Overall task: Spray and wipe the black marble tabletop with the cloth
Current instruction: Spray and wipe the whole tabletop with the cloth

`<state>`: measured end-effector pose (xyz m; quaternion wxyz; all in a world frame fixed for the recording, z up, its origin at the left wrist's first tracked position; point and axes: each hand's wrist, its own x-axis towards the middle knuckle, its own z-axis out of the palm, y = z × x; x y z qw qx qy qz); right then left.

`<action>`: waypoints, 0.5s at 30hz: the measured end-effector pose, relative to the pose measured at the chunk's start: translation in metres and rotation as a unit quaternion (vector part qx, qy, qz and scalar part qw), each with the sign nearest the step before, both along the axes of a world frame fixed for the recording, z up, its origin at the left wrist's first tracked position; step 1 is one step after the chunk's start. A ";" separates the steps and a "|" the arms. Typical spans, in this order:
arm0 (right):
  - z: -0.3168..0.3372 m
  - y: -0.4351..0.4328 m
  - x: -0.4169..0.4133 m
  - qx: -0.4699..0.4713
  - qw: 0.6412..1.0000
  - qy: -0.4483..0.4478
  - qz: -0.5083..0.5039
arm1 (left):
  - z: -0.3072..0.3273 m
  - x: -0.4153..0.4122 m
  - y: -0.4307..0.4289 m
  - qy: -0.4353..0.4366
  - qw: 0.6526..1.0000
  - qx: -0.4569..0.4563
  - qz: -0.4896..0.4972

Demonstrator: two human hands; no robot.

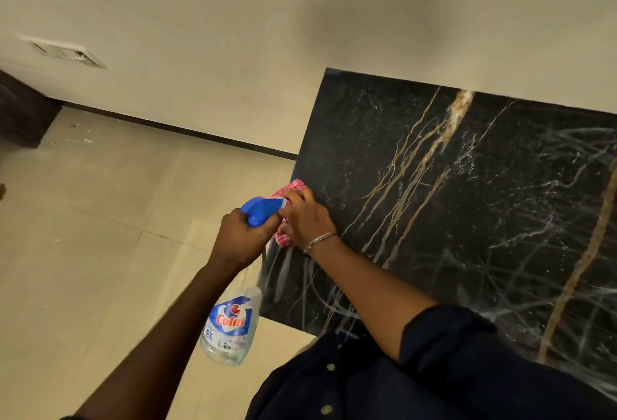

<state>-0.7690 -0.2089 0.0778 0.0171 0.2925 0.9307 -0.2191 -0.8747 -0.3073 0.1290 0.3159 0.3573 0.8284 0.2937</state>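
The black marble tabletop with gold and white veins fills the right side and shows wet streaks. At its left edge lies a pink checked cloth, mostly hidden under my right hand, whose fingers curl over it and press it against the edge. My left hand grips the neck of a clear spray bottle with a blue trigger head, held off the table's left side. The bottle hangs over the floor, its nozzle close to my right hand.
A cream wall runs behind the table, with a dark skirting line at the floor. Beige floor tiles spread to the left. A vent plate sits in the wall at upper left. My dark shirt fills the bottom right.
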 end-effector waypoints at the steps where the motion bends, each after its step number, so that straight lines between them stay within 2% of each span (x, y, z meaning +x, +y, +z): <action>1: -0.003 -0.001 -0.002 0.000 1.000 -0.003 0.011 | 0.001 -0.001 -0.002 0.002 1.000 0.000 0.004; 5: -0.028 -0.002 0.037 -0.040 0.999 -0.034 0.003 | 0.004 -0.004 -0.015 -0.003 1.000 -0.007 0.025; 10: -0.042 0.007 0.113 -0.034 0.998 0.001 -0.045 | -0.001 -0.005 -0.023 -0.019 0.999 -0.019 0.038; 15: -0.034 0.004 0.086 -0.017 0.998 -0.025 -0.049 | 0.002 0.004 -0.022 -0.030 0.998 -0.007 0.048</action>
